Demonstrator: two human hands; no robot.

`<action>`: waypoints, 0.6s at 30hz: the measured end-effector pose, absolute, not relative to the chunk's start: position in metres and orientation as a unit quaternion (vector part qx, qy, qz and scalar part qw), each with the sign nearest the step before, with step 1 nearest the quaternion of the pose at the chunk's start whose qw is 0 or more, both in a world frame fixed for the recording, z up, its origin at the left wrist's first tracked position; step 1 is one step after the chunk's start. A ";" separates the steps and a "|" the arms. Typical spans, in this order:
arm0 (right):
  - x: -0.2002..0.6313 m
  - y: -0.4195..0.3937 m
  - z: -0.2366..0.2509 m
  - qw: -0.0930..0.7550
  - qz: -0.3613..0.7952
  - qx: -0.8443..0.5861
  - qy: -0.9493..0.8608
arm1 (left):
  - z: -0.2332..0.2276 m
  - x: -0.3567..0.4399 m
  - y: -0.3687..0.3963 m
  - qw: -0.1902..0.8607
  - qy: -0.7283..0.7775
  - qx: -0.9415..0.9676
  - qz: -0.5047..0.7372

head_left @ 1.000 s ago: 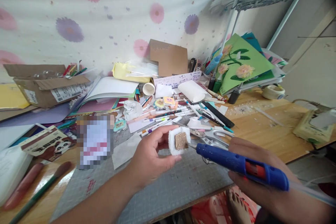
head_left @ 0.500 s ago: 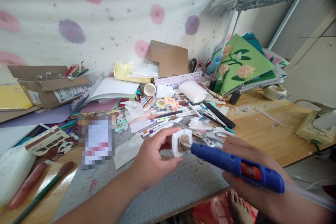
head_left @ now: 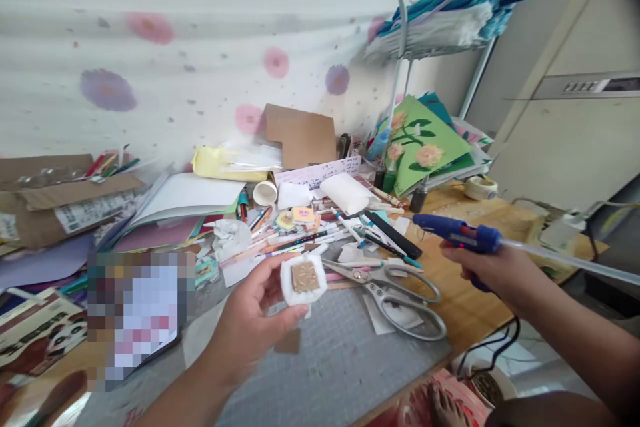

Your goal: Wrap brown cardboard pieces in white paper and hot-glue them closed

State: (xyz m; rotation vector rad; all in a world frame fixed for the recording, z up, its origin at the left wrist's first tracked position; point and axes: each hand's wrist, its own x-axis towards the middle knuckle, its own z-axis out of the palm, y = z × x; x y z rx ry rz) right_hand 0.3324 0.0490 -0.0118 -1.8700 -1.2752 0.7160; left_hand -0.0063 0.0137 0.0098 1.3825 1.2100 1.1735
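Between the thumb and fingers of my left hand (head_left: 255, 310) is a small white padded piece (head_left: 290, 287) with a brown square of cardboard (head_left: 305, 277) on its face. The cardboard looks shiny and wet. Out to the right, my right hand (head_left: 493, 273) grips a blue glue gun (head_left: 457, 233), its nozzle pointing left and a clear glue stick (head_left: 565, 257) running out of its back. Below the held piece, a small brown cardboard square (head_left: 288, 341) lies on the grey cutting mat (head_left: 345, 373). Large silver-handled scissors (head_left: 400, 293) rest open beside my left hand.
Pens and markers (head_left: 320, 240) lie heaped behind my hands. A cardboard box (head_left: 65, 203) stands at the left, near stacked paper (head_left: 185, 200). Green card with paper flowers (head_left: 430, 140) leans at the back right. A paper roll (head_left: 345, 192) lies mid-table.
The glue gun has moved away from the cardboard square, to the right, in my right hand. My left hand still holds the white piece. The view has shifted, showing more of the right side.
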 end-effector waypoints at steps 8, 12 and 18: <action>0.402 0.090 -0.037 0.310 0.225 -0.809 -0.446 | 0.010 -0.007 0.017 0.476 0.503 0.550 0.467; 0.415 0.100 -0.050 0.269 0.235 -0.816 -0.455 | 0.009 -0.008 0.019 0.485 0.501 0.544 0.465; 0.420 0.106 -0.059 0.272 0.234 -0.799 -0.482 | 0.008 -0.010 0.020 0.505 0.492 0.519 0.483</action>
